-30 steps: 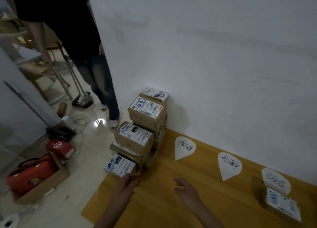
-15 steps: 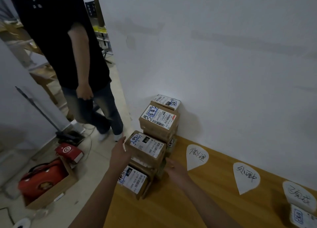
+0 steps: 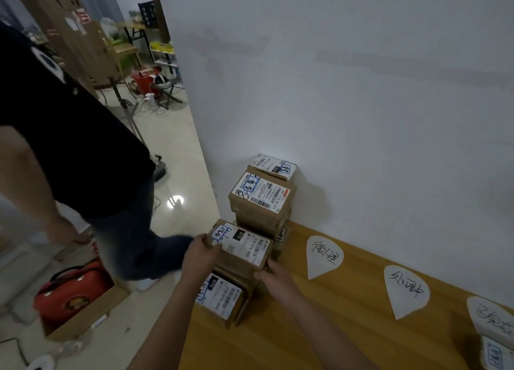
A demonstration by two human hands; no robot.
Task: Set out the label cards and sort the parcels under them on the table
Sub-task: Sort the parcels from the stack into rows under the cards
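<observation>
Both ends of a brown parcel (image 3: 241, 247), white-labelled with blue scrawl, are gripped: left hand (image 3: 200, 256) one side, right hand (image 3: 276, 275) the other.

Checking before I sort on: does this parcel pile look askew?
Yes. The pile is stepped unevenly, layers turned at different angles, and the lowest front parcel seems to jut past the left edge of the table.

The parcel (image 3: 244, 244) between the fingers (image 3: 207, 243) is matt brown cardboard with a smooth white paper label. Right of the fingers, the table (image 3: 278, 342) looks like smooth, matt yellowish wood, and the label cards (image 3: 324, 255) on it are matt white paper. Left of the fingers, the floor (image 3: 178, 175) is glossy tile.
</observation>
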